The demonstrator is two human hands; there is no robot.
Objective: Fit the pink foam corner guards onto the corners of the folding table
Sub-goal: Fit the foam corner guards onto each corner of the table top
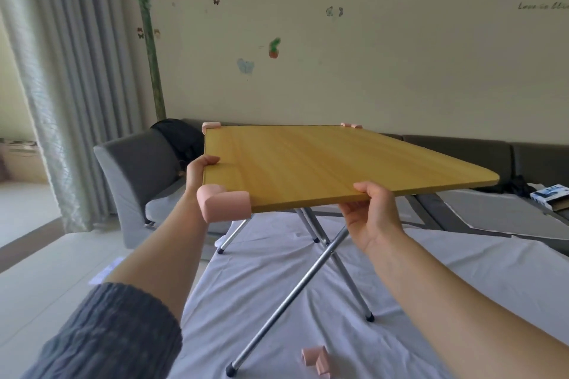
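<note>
The folding table (323,163) has a yellow wood top and crossed metal legs (295,286); it stands on a white sheet and looks tilted. Pink foam corner guards sit on three corners: near left (221,204), far left (211,126), far right (351,125). The near right corner (492,178) is bare. A loose pink guard (318,361) lies on the sheet by the near leg's foot. My left hand (200,172) grips the table's left edge, thumb on top. My right hand (372,212) grips the near edge, thumb on top and fingers underneath.
A white sheet (400,301) covers the surface beneath the table. A grey sofa (138,169) runs along the wall behind, with a black bag (181,135) on it. A box (551,195) lies at far right. Curtains (61,86) hang at left over tiled floor.
</note>
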